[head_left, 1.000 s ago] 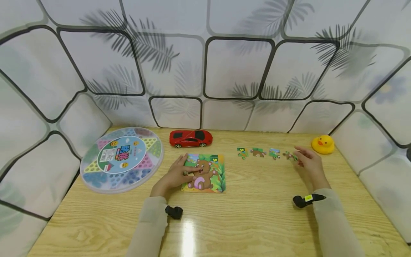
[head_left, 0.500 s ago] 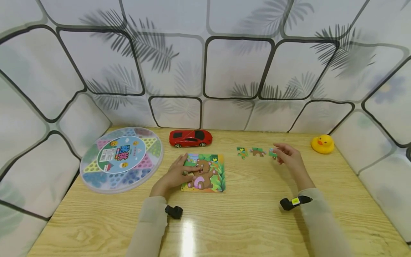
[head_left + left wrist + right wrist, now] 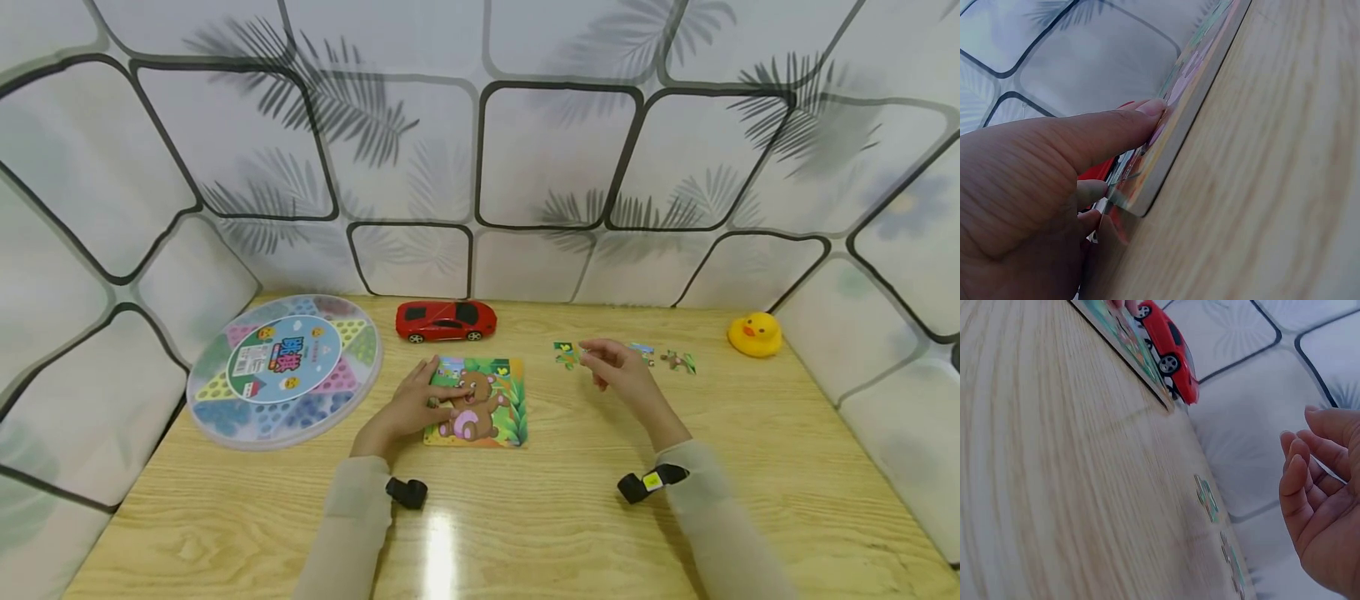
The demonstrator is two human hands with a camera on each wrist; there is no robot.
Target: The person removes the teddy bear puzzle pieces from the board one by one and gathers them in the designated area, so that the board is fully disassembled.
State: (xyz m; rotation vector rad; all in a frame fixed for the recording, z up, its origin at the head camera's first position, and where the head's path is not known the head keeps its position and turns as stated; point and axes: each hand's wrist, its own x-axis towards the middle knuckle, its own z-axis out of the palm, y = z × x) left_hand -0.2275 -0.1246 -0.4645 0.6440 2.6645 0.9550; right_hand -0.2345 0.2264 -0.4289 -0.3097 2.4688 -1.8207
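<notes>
My left hand (image 3: 408,404) rests on the left side of the bear puzzle (image 3: 491,417), fingers spread over its picture. In the left wrist view the thumb (image 3: 1104,134) lies on the board's surface near its edge. Over the row of loose pieces hovers my right hand (image 3: 626,375), fingers loosely bent and holding nothing, as the right wrist view shows. One puzzle piece (image 3: 566,357) lies just left of its fingertips, another (image 3: 642,350) partly behind it, and a bear-patterned piece (image 3: 678,361) to its right. The hand hides the remaining piece in the row.
A red toy car (image 3: 446,322) stands behind the puzzle. At the left lies a round Chinese checkers set (image 3: 360,400) in a clear case. The yellow rubber duck (image 3: 754,335) sits at the back right, near the patterned cloth wall (image 3: 555,158).
My right hand has travelled left along the row, from the rightmost piece towards the leftmost, uncovering pieces behind it. The pieces lie where they were, and my left hand has stayed still.
</notes>
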